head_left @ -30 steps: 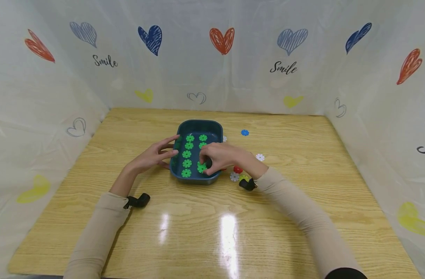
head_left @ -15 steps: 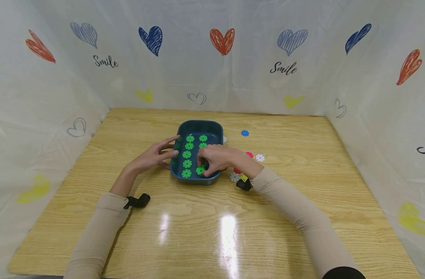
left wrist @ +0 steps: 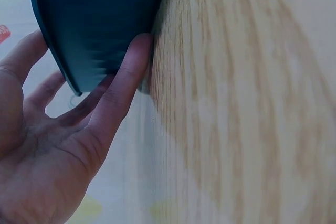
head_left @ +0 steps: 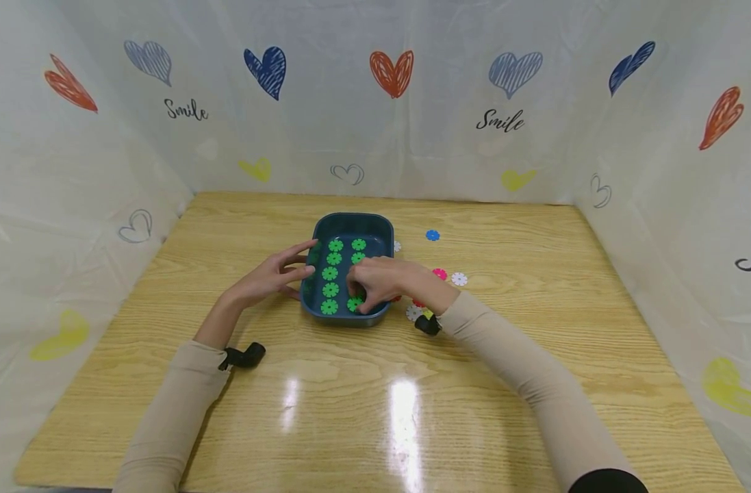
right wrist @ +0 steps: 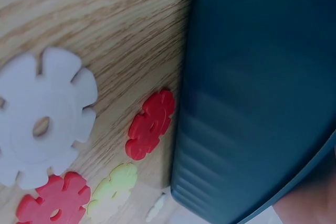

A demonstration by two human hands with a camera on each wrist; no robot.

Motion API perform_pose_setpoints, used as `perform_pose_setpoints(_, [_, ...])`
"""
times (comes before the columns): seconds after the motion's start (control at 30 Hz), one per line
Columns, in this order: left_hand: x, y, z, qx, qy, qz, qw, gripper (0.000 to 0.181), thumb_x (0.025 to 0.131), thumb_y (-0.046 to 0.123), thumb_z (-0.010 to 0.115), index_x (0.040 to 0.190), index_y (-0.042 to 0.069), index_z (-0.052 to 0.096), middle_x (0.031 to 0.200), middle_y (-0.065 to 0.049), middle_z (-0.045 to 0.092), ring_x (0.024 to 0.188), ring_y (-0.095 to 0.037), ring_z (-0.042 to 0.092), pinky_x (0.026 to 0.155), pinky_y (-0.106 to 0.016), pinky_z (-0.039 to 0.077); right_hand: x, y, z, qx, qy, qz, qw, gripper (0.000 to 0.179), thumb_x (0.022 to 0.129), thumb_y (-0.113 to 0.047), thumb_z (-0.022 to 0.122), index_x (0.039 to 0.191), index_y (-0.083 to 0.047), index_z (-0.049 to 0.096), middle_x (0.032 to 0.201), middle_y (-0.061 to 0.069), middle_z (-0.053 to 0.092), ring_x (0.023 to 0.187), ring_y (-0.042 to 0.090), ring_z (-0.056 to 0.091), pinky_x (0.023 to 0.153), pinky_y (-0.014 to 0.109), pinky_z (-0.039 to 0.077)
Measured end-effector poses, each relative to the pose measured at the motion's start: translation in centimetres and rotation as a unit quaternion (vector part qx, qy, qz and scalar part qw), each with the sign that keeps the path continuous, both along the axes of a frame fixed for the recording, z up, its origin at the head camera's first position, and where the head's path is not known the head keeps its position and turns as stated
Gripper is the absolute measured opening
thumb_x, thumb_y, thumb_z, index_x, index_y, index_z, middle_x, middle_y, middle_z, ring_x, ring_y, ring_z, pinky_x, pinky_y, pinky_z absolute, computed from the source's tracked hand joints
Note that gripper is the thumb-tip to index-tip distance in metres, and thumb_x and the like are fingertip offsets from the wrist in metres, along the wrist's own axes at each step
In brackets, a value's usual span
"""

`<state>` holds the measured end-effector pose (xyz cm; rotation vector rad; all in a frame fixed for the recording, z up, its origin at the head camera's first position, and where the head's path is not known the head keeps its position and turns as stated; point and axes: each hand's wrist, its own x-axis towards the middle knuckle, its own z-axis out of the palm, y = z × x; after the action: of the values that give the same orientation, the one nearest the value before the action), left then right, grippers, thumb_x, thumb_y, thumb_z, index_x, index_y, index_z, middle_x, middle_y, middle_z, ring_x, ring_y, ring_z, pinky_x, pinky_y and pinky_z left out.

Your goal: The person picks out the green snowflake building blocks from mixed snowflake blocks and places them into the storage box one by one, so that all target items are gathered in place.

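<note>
A dark blue rectangular box (head_left: 353, 218) holds two rows of green notched plastic discs (head_left: 330, 273) on its floor. My left hand (head_left: 275, 277) rests at the box's left side, fingers spread and fairly straight. In the left wrist view its thumb (left wrist: 137, 56) lies along the outer wall, low by the table. My right hand (head_left: 381, 279) reaches over the right rim, thumb and fingers curled at a green disc (head_left: 353, 304) near the front of the right row. The hand hides part of that row. In the right wrist view the box wall covers most of this hand.
Right of the box lie loose discs: blue (head_left: 433, 235), pink (head_left: 439, 274), white (head_left: 459, 279) and, partly under my right wrist, a grey-white one (head_left: 414, 313). Red (right wrist: 150, 124) and yellow (right wrist: 113, 191) discs lie close to the box wall. A printed curtain surrounds the wooden table (head_left: 326, 424).
My right hand has shifted slightly left and toward me inside the box, and the green disc at its fingers has moved a little toward the front wall. The left hand has stayed still.
</note>
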<state>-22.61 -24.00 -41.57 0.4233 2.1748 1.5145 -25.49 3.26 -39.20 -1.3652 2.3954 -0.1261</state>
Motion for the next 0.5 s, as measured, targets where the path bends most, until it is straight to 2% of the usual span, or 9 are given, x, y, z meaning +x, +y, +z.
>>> perform_pose_setpoints(0.5, [0.05, 0.08, 0.15, -0.006, 0.001, 0.001, 1.0000, 0.068, 0.100, 0.035, 0.056, 0.157, 0.028, 0.020, 0.159, -0.016, 0.027, 0.134, -0.044, 0.044, 0.082, -0.045, 0.060, 0.06, -0.16, 0.01, 0.006, 0.001, 0.001, 1.0000, 0.032, 0.083, -0.042, 0.076, 0.102, -0.017, 0.070, 0.094, -0.005, 0.065, 0.079, 0.008, 0.058, 0.066, 0.020, 0.047])
